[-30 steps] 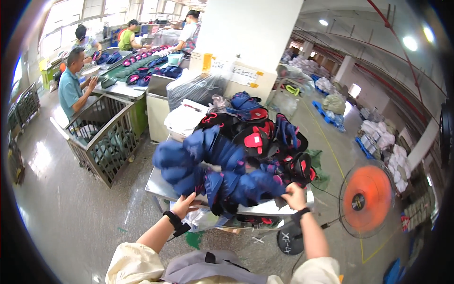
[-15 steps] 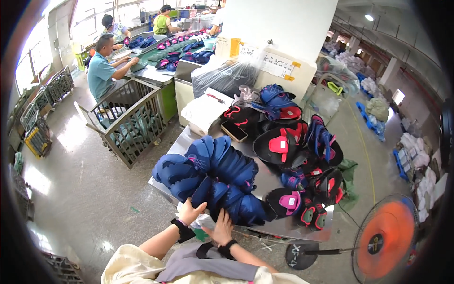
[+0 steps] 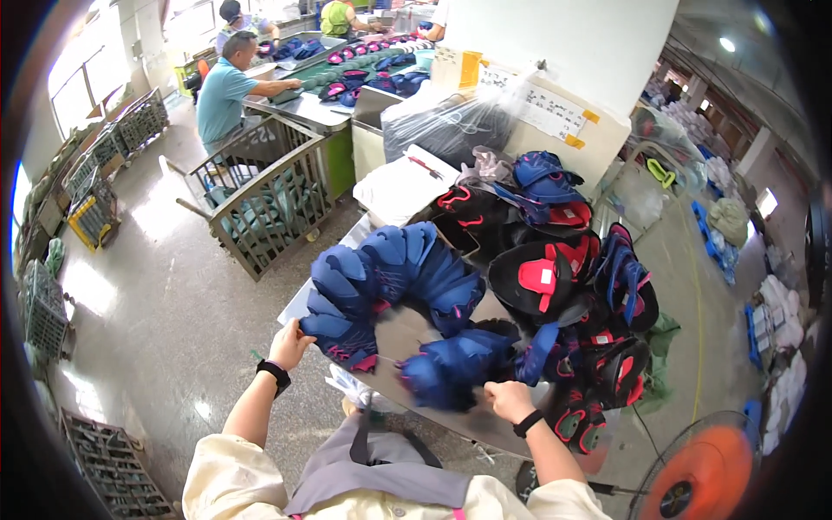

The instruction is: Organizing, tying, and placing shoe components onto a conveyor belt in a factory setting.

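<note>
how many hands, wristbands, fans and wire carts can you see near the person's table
hands: 2, left hand and right hand
black wristbands: 2
orange fans: 1
wire carts: 1
total: 6

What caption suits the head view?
Both hands, left and right, grip a curved row of blue pieces on a table.

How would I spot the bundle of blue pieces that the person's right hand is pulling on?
Start at the metal table heaped with dark shoe parts. At its near edge the right hand grips a blue bundle. Unlike the fanned blue arc by the left hand, it is a separate, blurred clump.
</note>
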A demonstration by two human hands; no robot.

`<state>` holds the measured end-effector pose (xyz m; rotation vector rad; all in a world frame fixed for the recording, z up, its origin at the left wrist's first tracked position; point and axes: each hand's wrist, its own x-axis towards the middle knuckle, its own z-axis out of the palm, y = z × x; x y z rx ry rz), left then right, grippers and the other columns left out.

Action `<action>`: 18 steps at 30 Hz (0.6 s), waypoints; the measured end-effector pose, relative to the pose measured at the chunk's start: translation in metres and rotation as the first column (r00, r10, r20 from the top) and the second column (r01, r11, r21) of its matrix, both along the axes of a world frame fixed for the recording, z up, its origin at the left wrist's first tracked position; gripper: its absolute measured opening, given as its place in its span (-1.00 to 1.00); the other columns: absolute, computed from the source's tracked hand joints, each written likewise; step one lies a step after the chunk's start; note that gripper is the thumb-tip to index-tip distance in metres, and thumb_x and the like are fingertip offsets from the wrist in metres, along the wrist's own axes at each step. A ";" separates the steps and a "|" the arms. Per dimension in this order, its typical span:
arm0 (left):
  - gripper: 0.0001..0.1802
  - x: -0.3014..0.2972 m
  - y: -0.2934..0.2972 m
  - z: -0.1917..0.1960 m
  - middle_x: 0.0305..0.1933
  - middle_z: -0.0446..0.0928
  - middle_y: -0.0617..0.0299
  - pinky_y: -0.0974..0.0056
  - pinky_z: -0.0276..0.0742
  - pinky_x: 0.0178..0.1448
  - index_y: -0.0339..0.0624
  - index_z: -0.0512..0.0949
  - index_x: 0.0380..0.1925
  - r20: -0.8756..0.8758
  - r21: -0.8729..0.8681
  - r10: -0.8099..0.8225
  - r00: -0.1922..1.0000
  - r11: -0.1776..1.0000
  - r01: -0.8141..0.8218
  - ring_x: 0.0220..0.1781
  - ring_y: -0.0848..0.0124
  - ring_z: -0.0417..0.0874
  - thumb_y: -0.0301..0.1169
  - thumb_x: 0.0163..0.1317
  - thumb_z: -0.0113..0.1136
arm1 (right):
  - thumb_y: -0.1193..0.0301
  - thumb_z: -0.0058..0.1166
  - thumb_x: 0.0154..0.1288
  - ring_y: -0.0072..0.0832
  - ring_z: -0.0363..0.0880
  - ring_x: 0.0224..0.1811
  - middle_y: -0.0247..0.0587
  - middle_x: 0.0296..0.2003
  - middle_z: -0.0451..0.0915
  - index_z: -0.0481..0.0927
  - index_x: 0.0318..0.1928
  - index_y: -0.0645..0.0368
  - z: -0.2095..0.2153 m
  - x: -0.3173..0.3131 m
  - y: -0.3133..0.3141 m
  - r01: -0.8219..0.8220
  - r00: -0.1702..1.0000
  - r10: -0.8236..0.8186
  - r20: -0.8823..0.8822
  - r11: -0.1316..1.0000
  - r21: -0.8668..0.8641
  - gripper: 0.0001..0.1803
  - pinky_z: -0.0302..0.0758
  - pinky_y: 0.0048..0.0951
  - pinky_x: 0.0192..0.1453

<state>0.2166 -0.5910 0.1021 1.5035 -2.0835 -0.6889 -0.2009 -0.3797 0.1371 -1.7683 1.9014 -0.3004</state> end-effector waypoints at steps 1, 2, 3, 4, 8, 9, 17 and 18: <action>-0.59 0.004 -0.010 -0.007 -0.46 0.47 -0.04 0.18 0.42 -0.28 -0.30 0.35 -0.27 0.014 0.019 0.030 0.999 0.999 -0.030 -0.36 0.09 0.53 -0.36 -0.07 0.30 | 0.29 0.07 -0.04 -0.21 0.57 -0.43 -0.15 -0.53 0.57 0.54 -0.49 -0.01 -0.017 -0.001 0.003 -0.028 0.993 0.035 -0.109 0.997 0.065 -0.90 0.44 -0.22 -0.38; -0.57 0.003 -0.022 -0.011 -0.46 0.47 -0.01 0.20 0.43 -0.29 -0.30 0.35 -0.23 -0.035 0.034 0.025 0.999 0.999 -0.024 -0.38 0.14 0.54 -0.36 -0.06 0.30 | 0.30 0.02 -0.01 -0.22 0.57 -0.45 -0.16 -0.55 0.57 0.51 -0.51 -0.01 -0.031 -0.005 0.012 -0.030 0.974 0.060 -0.219 0.990 0.136 -0.91 0.44 -0.21 -0.41; -0.56 0.003 -0.032 -0.014 -0.46 0.48 0.02 0.21 0.43 -0.30 -0.29 0.36 -0.19 -0.084 0.054 0.024 0.996 0.998 -0.019 -0.40 0.19 0.54 -0.37 -0.05 0.30 | 0.31 -0.06 0.04 -0.19 0.56 -0.46 -0.15 -0.56 0.56 0.50 -0.49 -0.02 -0.039 -0.002 0.018 -0.039 0.980 0.060 -0.192 0.993 0.107 -0.91 0.43 -0.17 -0.42; -0.54 0.005 -0.044 -0.015 -0.48 0.48 0.05 0.24 0.44 -0.32 -0.29 0.35 -0.16 -0.113 0.110 0.007 0.994 0.994 0.005 -0.42 0.24 0.55 -0.38 -0.05 0.29 | 0.32 -0.06 0.05 -0.18 0.56 -0.47 -0.15 -0.57 0.56 0.50 -0.48 -0.02 -0.046 -0.001 0.021 0.044 0.989 -0.039 -0.142 0.998 0.035 -0.91 0.43 -0.16 -0.43; -0.54 0.005 -0.066 0.005 -0.53 0.49 0.11 0.32 0.45 -0.40 -0.30 0.35 -0.13 -0.091 0.202 -0.165 0.982 0.963 0.181 -0.52 0.36 0.54 -0.41 -0.03 0.27 | 0.27 0.01 0.05 -0.17 0.54 -0.54 -0.17 -0.64 0.54 0.48 -0.53 0.02 -0.018 0.012 0.020 0.444 0.893 -0.449 -0.026 0.890 -0.108 -0.86 0.42 -0.16 -0.48; -0.51 0.000 -0.070 0.011 -0.52 0.48 0.12 0.31 0.45 -0.40 -0.29 0.34 -0.11 -0.051 0.218 -0.218 0.975 0.950 0.224 -0.52 0.36 0.54 -0.40 -0.04 0.28 | 0.26 0.03 0.04 -0.18 0.54 -0.55 -0.18 -0.66 0.53 0.47 -0.54 0.03 -0.014 0.011 0.023 0.501 0.858 -0.510 -0.062 0.857 -0.118 -0.84 0.41 -0.17 -0.50; -0.20 -0.027 -0.072 0.047 0.11 0.09 -0.06 0.07 0.19 0.21 -0.20 0.13 0.04 -0.134 0.005 -0.327 0.936 0.944 0.330 0.20 -0.01 0.15 -0.53 -0.29 0.29 | 0.42 0.31 -0.25 -0.12 0.28 0.00 -0.15 -0.08 0.34 0.40 -0.13 0.07 -0.001 0.027 0.008 0.684 0.528 -0.844 -0.093 0.487 -0.543 -0.44 0.29 -0.19 0.01; -0.22 -0.034 -0.076 0.054 0.14 0.06 -0.08 -0.01 0.07 0.26 -0.18 0.15 0.04 -0.073 -0.116 -0.347 0.935 0.934 0.338 0.25 -0.05 0.07 -0.56 -0.29 0.26 | 0.44 0.34 -0.31 -0.05 0.15 0.11 -0.16 0.04 0.25 0.39 -0.01 0.05 -0.002 0.026 0.005 0.716 0.555 -0.817 -0.158 0.565 -0.410 -0.30 0.17 -0.09 0.14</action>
